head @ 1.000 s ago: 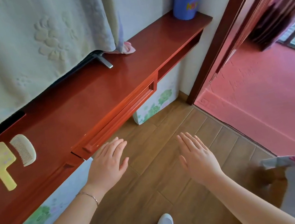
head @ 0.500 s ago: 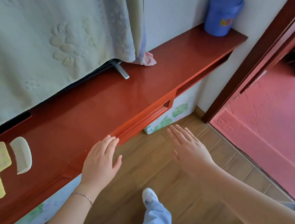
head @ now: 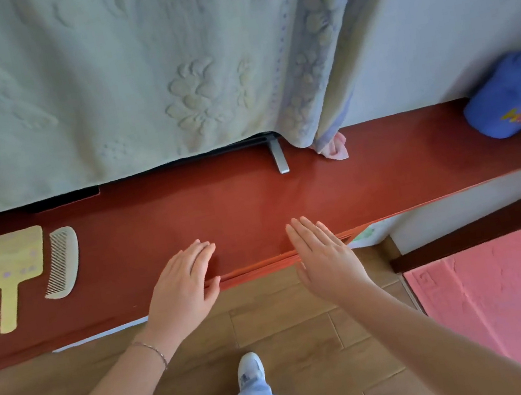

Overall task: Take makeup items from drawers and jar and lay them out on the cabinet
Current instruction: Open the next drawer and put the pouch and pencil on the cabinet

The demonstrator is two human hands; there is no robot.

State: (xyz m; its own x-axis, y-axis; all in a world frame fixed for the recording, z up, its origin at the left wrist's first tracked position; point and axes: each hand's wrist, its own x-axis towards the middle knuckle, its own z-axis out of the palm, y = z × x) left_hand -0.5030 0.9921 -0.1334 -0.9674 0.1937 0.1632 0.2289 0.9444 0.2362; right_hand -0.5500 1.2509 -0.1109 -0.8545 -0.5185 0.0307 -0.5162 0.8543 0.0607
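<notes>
A long red cabinet [head: 252, 198] runs across the view. A yellow hand mirror [head: 10, 267] and a pale comb [head: 62, 262] lie side by side on its left part. A blue jar [head: 510, 99] stands at the far right end against the wall. My left hand [head: 182, 286] hovers flat over the cabinet's front edge, fingers together, holding nothing. My right hand [head: 325, 257] is flat beside it, also over the front edge, holding nothing. The drawer front [head: 264, 266] shows as a thin strip between my hands, and it looks closed.
A pale green embossed cloth [head: 93, 87] drapes a screen standing at the back of the cabinet, with a metal foot [head: 280, 159] showing. A pink scrap [head: 335, 147] lies beside it. A dark door frame [head: 486, 225] and pink floor [head: 514, 302] are at the right.
I have stepped closer and now look down on the cabinet. Both hands have risen from in front of the drawer to over the cabinet's front edge.
</notes>
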